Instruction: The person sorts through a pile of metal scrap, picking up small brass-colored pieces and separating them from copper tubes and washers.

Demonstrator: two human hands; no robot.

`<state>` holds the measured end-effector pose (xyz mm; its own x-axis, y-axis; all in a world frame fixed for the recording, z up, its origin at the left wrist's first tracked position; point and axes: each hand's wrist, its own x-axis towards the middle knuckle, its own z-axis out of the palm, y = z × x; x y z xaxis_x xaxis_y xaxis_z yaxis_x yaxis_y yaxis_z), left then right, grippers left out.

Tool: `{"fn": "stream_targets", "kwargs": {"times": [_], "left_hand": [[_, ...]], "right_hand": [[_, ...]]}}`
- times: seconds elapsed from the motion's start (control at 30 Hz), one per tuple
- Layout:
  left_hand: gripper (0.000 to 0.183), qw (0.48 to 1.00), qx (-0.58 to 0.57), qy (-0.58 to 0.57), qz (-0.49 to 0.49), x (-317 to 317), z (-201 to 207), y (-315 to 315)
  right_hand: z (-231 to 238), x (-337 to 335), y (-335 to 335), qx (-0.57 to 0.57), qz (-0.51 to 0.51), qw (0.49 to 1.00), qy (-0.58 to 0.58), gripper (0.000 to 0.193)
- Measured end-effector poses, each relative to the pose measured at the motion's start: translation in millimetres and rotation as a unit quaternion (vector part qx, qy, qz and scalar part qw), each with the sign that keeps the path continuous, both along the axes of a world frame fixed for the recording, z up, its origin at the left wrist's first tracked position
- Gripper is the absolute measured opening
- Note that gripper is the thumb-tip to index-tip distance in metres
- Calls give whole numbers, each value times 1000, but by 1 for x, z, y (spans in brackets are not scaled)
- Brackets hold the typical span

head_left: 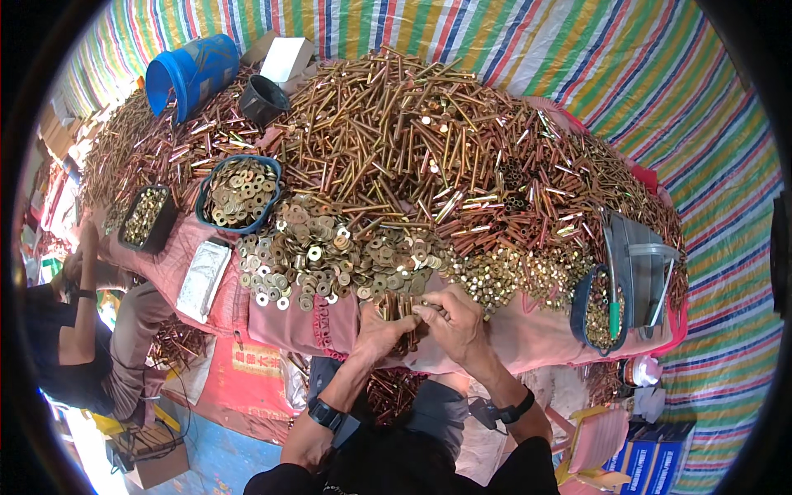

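Observation:
At the front edge of the heaped table, my left hand [381,332] is closed round a small bundle of copper-coloured bolts [401,308] held upright. Against the right side of that bundle, my right hand [454,320] has its thumb and fingers pinched together; whatever is between them is too small to make out. Just beyond my hands lies a pile of flat round washers [330,257]. Small brassy nuts [528,276] are heaped to the right of the washers. Behind both rises a large mound of loose bolts [371,124], some of them tube-like.
A blue basket [200,211] of washers and a black tray [163,235] of nuts stand left. At right are a dark tub [580,318] and a grey scoop-like container [642,256]. A blue bucket [202,73] lies tipped at the back. Another person [78,346] sits left.

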<state>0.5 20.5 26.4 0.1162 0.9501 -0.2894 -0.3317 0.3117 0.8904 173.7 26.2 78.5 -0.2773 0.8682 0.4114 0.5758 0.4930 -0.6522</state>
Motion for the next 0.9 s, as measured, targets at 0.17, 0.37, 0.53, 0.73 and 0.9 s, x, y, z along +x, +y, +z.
{"fn": "stream_targets", "kwargs": {"times": [0.17,0.37,0.53,0.73,0.9], "left_hand": [[23,1000,-23,8,-14,-1,7,-1],[22,1000,-9,3,-10,-1,3,1],[22,1000,4,8,14,1,-3,0],[23,1000,2,6,-15,0,3,-1],[24,1000,1,18,-9,0,6,-1]], "right_hand": [[-1,2,5,19,33,999,10,17],[-4,-3,2,12,4,1000,24,15],[-5,-7,-1,-47,-25,998,38,13],[3,13,16,-21,104,994,12,19],[0,11,15,-14,78,997,19,20]]}}
